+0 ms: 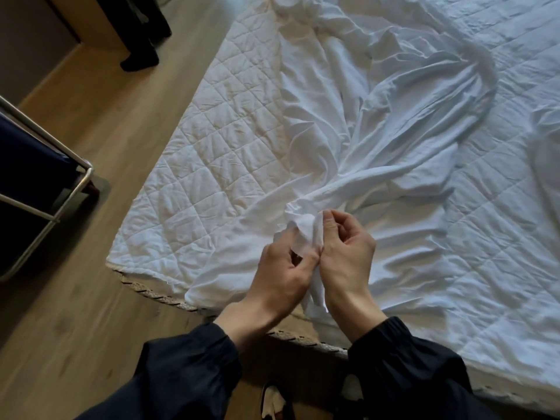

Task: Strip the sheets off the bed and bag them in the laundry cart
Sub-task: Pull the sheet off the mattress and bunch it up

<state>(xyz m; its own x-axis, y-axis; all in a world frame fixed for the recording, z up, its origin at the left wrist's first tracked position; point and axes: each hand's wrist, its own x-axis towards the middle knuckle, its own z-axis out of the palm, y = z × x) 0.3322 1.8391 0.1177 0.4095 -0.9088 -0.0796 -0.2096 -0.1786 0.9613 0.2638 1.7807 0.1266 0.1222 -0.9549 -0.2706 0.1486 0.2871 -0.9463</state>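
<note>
A white sheet lies loose and bunched in long folds across the bed, drawn toward the near edge. My left hand and my right hand are side by side over that edge, both gripping a gathered end of the sheet between them. Under the sheet shows a quilted white mattress pad, bare on the left and right sides of the bed. The laundry cart, a metal frame with a dark blue bag, stands on the floor at the far left.
Wooden floor runs along the bed's left side and near end. A person's dark-trousered legs stand at the top left beside wooden furniture. My shoes are at the bed's near edge.
</note>
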